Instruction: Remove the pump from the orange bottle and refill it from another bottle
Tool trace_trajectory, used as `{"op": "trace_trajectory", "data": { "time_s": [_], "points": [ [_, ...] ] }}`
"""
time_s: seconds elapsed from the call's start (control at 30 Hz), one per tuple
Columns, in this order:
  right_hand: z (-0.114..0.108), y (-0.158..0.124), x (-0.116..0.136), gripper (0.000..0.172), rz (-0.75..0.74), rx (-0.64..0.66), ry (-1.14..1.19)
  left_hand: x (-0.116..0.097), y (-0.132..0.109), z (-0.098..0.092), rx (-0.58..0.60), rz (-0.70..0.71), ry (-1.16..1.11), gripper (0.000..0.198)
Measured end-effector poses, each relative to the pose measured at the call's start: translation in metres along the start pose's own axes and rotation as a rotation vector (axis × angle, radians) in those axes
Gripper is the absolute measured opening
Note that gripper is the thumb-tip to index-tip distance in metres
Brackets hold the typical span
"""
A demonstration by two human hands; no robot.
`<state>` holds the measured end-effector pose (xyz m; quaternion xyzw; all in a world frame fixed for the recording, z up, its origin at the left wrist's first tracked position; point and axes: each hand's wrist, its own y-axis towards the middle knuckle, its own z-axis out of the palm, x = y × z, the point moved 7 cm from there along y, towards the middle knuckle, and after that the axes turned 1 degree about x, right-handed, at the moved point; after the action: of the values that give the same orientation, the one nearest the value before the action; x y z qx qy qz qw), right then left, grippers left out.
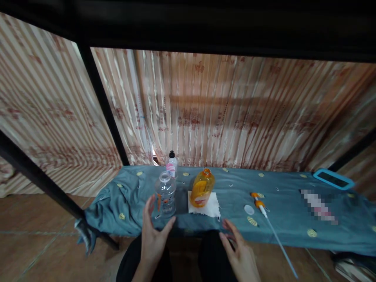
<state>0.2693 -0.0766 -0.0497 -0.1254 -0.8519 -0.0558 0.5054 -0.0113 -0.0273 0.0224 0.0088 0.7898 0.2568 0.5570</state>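
my left hand (153,235) is spread beside the clear bottle (167,192), my right hand (239,248) likewise near the cloth (214,204) under the orange bottle (202,190).

A pleated, shiny curtain (205,109) with reddish print spans nine to three o'clock, glowing warm orange towards one; a dark beam (205,27) crosses at twelve; a dark post (102,102) slants at ten; a long bench (288,219) under teal, yellow-patterned cloth stretches from eight to four; brown tiled floor (35,231) shows at eight.
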Motion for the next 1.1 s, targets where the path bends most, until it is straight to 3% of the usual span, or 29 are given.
{"op": "trace_trajectory", "data": {
  "time_s": [0.1,0.17,0.3,0.43,0.53,0.77,0.93,1.1],
  "points": [
    [0.052,-0.007,0.029,0.058,-0.128,0.142,0.032,0.007,0.031,0.005,-0.059,-0.050,-0.009,0.100],
    [0.081,-0.010,0.041,0.054,-0.204,0.215,0.048,0.012,0.047,0.016,-0.046,-0.076,-0.042,0.106],
    [0.121,-0.011,0.038,0.053,-0.265,0.292,0.042,0.026,0.060,0.030,-0.014,-0.143,-0.020,0.099],
    [0.141,-0.013,0.017,0.055,-0.268,0.318,0.004,0.036,0.061,0.030,-0.014,-0.127,0.012,0.082],
    [0.147,-0.013,0.007,0.052,-0.265,0.309,-0.007,0.042,0.063,0.033,0.025,-0.142,0.025,0.069],
    [0.145,-0.008,0.006,0.056,-0.235,0.308,0.041,0.035,0.054,0.036,0.069,-0.113,0.067,0.073],
    [0.125,-0.006,0.004,0.058,-0.177,0.256,0.257,0.010,0.031,0.038,0.168,-0.098,-0.022,0.071],
    [0.104,-0.003,-0.004,0.052,-0.003,0.247,0.723,-0.030,0.003,0.041,0.249,-0.066,-0.152,0.067]
  ]
}}
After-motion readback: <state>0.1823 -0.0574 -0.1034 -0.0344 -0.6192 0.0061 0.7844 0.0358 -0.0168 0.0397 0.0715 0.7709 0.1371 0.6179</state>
